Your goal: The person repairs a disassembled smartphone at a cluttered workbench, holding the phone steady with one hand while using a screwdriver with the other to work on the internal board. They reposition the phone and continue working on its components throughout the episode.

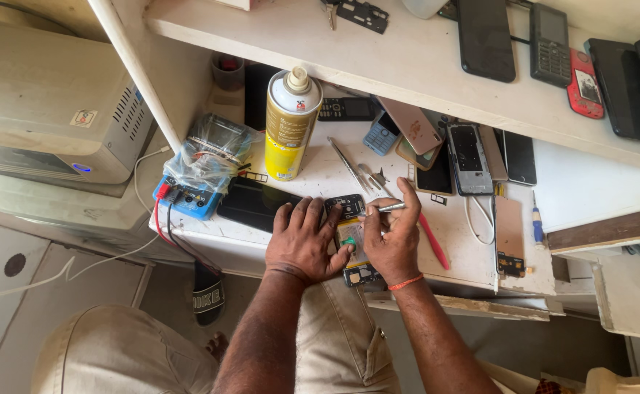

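An opened phone (354, 241) with its back off lies at the front edge of the white bench (466, 252), its circuit board and yellow battery showing. My left hand (304, 239) lies flat on the phone's left side and presses it down. My right hand (395, 235) is closed on a thin metal tool (387, 208), tip pointing left over the phone's upper part. An orange band circles my right wrist.
A yellow spray can (289, 124) stands behind my left hand. A blue multimeter (189, 195) under a plastic bag sits left, a dark phone screen (251, 204) beside it. Tweezers (349, 166), a red-handled tool (434, 241) and several phones lie right. An upper shelf (407, 66) holds more phones.
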`<control>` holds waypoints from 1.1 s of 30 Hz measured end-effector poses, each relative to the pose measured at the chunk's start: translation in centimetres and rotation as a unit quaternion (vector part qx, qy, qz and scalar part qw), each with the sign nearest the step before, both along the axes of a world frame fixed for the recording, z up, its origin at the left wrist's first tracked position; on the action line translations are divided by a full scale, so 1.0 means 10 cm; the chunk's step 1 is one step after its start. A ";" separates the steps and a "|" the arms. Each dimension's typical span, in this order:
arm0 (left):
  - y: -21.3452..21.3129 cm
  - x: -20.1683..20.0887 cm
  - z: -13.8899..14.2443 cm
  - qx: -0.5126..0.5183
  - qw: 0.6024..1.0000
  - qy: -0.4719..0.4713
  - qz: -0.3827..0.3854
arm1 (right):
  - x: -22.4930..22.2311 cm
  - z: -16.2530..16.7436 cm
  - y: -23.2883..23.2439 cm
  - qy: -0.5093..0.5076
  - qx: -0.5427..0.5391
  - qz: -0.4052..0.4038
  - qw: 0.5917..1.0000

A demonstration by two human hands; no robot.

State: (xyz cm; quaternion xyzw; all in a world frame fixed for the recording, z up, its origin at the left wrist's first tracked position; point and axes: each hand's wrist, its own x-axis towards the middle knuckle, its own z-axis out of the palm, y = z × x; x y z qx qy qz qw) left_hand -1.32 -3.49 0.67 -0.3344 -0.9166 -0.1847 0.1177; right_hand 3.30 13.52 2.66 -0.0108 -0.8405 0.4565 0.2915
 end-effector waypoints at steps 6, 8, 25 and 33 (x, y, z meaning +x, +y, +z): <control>0.00 0.00 0.00 -0.004 1.000 -0.008 -0.001 | 0.00 0.05 0.01 0.007 0.027 0.015 0.999; 0.00 0.00 -0.01 0.004 1.000 -0.002 -0.002 | 0.00 0.09 0.03 -0.005 0.067 0.008 0.998; -0.02 0.01 0.00 0.038 0.999 0.021 -0.003 | -0.23 0.63 0.18 -0.109 0.211 0.085 0.968; -0.02 0.02 0.01 0.027 1.000 0.011 -0.002 | -0.29 0.74 0.13 -0.101 0.294 0.061 0.948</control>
